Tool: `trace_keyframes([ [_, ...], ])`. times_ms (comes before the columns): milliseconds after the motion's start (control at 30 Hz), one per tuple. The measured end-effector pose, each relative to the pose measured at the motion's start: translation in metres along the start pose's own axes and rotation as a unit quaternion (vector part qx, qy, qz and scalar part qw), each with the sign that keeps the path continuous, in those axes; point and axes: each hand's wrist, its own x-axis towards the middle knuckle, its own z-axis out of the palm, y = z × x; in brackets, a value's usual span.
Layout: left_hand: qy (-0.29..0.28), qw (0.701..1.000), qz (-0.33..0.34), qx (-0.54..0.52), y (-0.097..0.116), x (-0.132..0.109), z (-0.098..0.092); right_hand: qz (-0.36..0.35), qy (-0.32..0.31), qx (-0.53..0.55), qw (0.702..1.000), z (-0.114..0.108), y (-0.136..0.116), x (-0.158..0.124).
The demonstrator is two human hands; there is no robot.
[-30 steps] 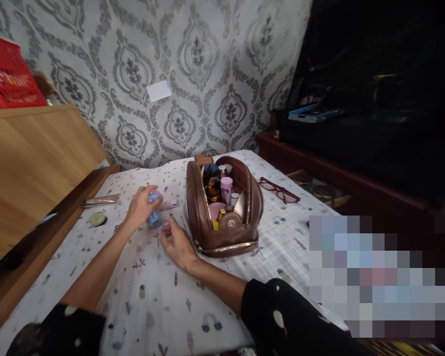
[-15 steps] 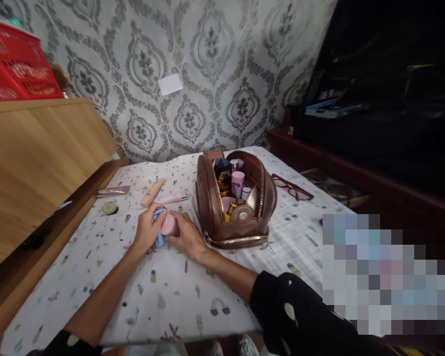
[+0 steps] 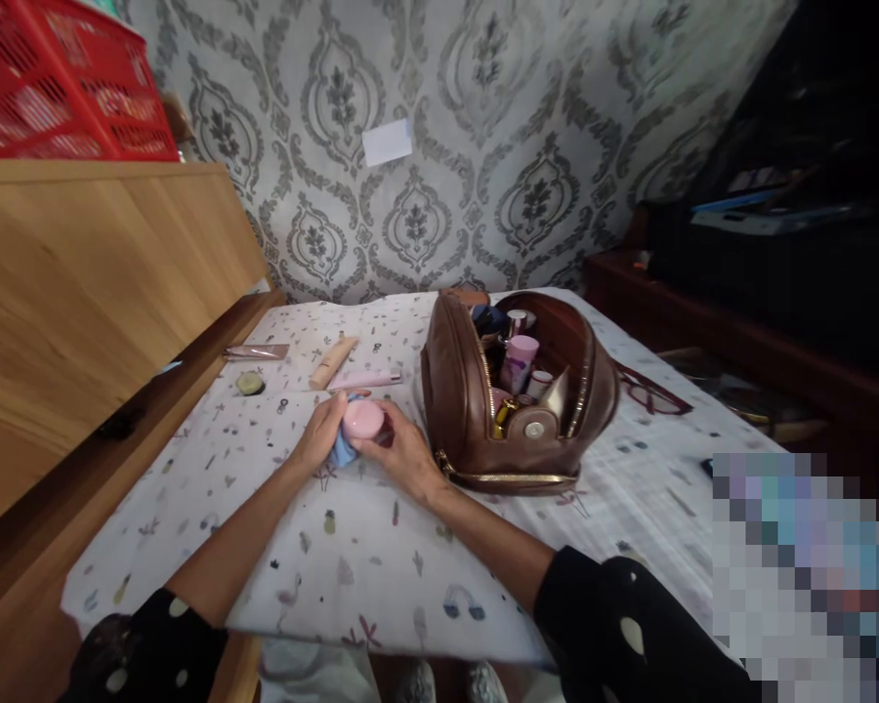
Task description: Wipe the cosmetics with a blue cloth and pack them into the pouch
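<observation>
Between my hands, just above the printed cloth, is a small pink round jar (image 3: 364, 420). My left hand (image 3: 322, 433) is closed on a light blue cloth (image 3: 343, 451) pressed against the jar's left side. The fingers and thumb of my right hand (image 3: 402, 451) grip the jar from the right. Right of my hands stands a brown cosmetic bag (image 3: 458, 391), unzipped, with a pink-capped container (image 3: 520, 361) and several other items inside. Beyond my hands lie a peach tube (image 3: 334, 363) and a slim pink tube (image 3: 366, 379).
Farther left are a clear-and-brown tube (image 3: 258, 351) and a small round greenish container (image 3: 250, 383). Red-framed glasses (image 3: 655, 395) lie right of the bag. A wooden cabinet (image 3: 117, 244) with a red basket (image 3: 73, 88) borders the left. A blurred-out patch covers the lower right.
The view has shifted, so everything sits farther right. The pink jar has turned so its round face points more upward. Both hands still hold the jar and cloth.
</observation>
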Motion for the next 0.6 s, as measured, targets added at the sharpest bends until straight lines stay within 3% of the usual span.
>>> trace_keyframes([
  [200, -0.069, 0.996, 0.053, 0.008, 0.0018, -0.0045, -0.0038, -0.007, 0.014, 0.005, 1.000, -0.0002, 0.0052, -0.0001],
  [600, -0.039, 0.985, 0.067, 0.157, -0.0002, -0.0099, -0.0017, 0.034, 0.012, 0.004, 0.999, -0.0014, 0.0025, 0.0008],
])
